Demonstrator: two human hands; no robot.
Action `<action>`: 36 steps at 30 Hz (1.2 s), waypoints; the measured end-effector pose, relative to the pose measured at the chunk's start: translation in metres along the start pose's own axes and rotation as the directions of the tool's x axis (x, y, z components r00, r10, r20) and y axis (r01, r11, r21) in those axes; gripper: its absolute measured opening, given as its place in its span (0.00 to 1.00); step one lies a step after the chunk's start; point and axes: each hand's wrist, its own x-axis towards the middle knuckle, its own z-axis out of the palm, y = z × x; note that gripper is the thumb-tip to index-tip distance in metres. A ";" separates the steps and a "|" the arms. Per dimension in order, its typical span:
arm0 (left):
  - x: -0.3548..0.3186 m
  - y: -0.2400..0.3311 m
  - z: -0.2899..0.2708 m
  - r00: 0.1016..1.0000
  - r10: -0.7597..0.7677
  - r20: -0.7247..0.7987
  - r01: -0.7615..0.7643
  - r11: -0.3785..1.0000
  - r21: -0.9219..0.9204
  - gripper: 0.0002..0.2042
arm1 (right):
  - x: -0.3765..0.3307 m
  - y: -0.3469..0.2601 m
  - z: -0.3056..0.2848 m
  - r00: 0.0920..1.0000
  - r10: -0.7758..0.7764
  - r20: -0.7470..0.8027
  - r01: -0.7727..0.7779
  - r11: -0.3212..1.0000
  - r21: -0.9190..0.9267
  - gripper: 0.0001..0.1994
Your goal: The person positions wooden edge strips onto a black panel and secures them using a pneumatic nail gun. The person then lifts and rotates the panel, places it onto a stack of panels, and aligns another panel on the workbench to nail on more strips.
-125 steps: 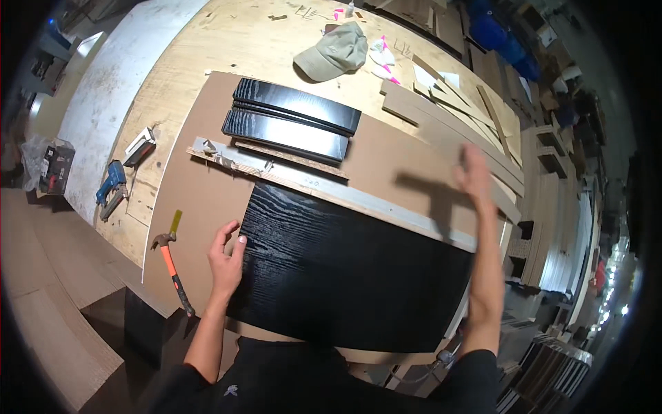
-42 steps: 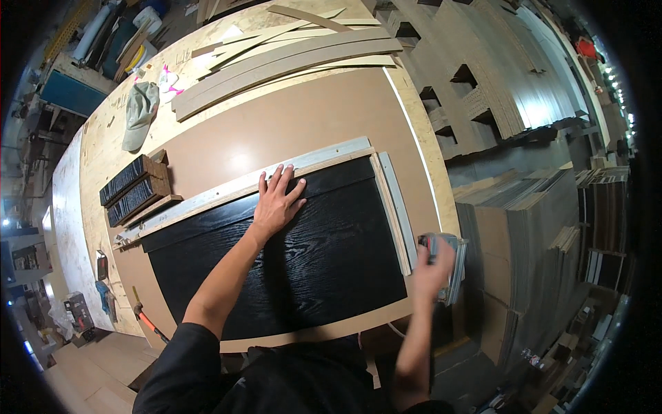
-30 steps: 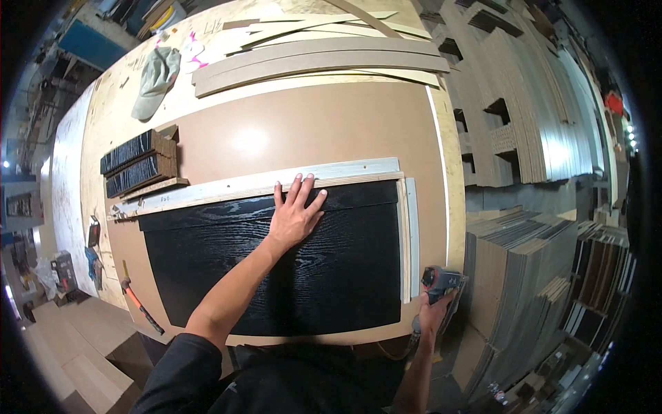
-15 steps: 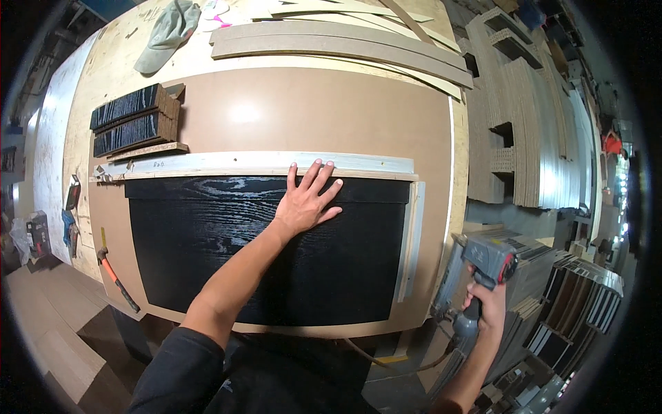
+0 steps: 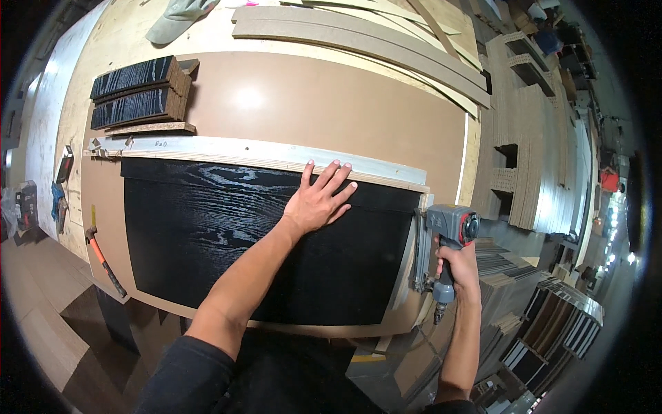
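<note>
Black, wood-grained board (image 5: 269, 245) fills the middle of the frame on our counter (image 5: 289, 103), its long axis running left to right. Our left hand (image 5: 318, 200) lies flat and spread on its upper edge, fingers pointing toward the pale metal straightedge (image 5: 255, 152) that runs just above the board from centre left to centre right; that hand grasps nothing, it only presses down. Our right hand (image 5: 456, 265), at the right of the frame, has its grip clenched around the handle of a grey nail gun (image 5: 447, 238), whose nose meets the board's right end beside a short upright strip (image 5: 419, 241). So the board lies to the left of the gun, and the right hand is the nearer one to that end. At the upper left sit two stacked dark offcuts (image 5: 138, 90); a cap (image 5: 183, 17) is at the top edge, an orange-handled hammer (image 5: 103, 259) at the lower left. We see no containers here
</note>
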 end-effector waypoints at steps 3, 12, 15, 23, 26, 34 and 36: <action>0.001 0.000 -0.002 1.000 0.003 0.000 -0.003 1.000 -0.001 0.24 | -0.001 -0.001 0.005 1.000 0.007 0.000 -0.007 1.000 -0.029 0.13; 0.003 0.001 0.001 1.000 -0.006 -0.012 0.006 1.000 -0.014 0.23 | 0.004 0.002 0.009 0.999 0.034 -0.023 -0.035 0.998 -0.054 0.13; 0.003 0.000 0.001 1.000 -0.006 -0.015 0.006 1.000 -0.006 0.23 | 0.004 -0.003 0.010 0.998 0.051 -0.021 -0.052 0.996 -0.065 0.13; 0.004 0.002 0.001 1.000 -0.013 -0.014 0.013 1.000 -0.006 0.22 | 0.008 0.003 0.011 1.000 0.003 0.006 -0.002 0.997 -0.080 0.12; 0.003 0.001 0.002 1.000 -0.018 -0.009 0.018 1.000 -0.006 0.22 | 0.007 -0.003 0.013 0.999 0.049 0.005 -0.048 0.992 -0.118 0.12; 0.002 0.003 0.000 1.000 -0.018 -0.010 0.018 1.000 -0.025 0.22 | 0.008 -0.011 0.013 0.994 0.111 0.023 -0.105 0.980 -0.171 0.10; 0.002 0.003 0.000 1.000 -0.016 -0.012 0.016 1.000 -0.024 0.22 | 0.008 -0.011 0.013 0.992 0.124 0.025 -0.117 0.976 -0.183 0.10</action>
